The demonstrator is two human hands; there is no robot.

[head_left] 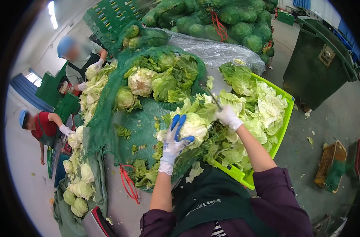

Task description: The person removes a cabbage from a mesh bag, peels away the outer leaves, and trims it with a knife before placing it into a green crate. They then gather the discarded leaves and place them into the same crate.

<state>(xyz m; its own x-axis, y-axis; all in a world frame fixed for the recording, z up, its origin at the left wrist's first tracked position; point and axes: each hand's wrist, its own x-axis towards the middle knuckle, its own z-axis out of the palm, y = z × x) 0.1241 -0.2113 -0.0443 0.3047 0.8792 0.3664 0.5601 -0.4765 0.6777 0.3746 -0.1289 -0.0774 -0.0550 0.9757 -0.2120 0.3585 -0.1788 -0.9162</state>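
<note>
A pale green cabbage point(193, 128) lies in front of me, with loose leaves around it. My left hand point(175, 143), in a white glove with blue fingertips, rests on its left side with the fingers spread. My right hand point(228, 117), in a white glove, is closed around a knife point(214, 98) whose dark blade points up and left, just above and right of the cabbage. A bright green crate point(284, 134) full of cut leaves point(267, 106) stands to the right. Behind the cabbage, an open green net point(142, 114) holds more cabbages point(141, 81).
Two co-workers point(75, 59) point(41, 124) in blue caps handle trimmed cabbages point(81, 189) at the left. Netted cabbages point(239, 19) are piled at the back. A dark green bin point(312, 63) and a yellow basket point(324, 166) stand on the right floor.
</note>
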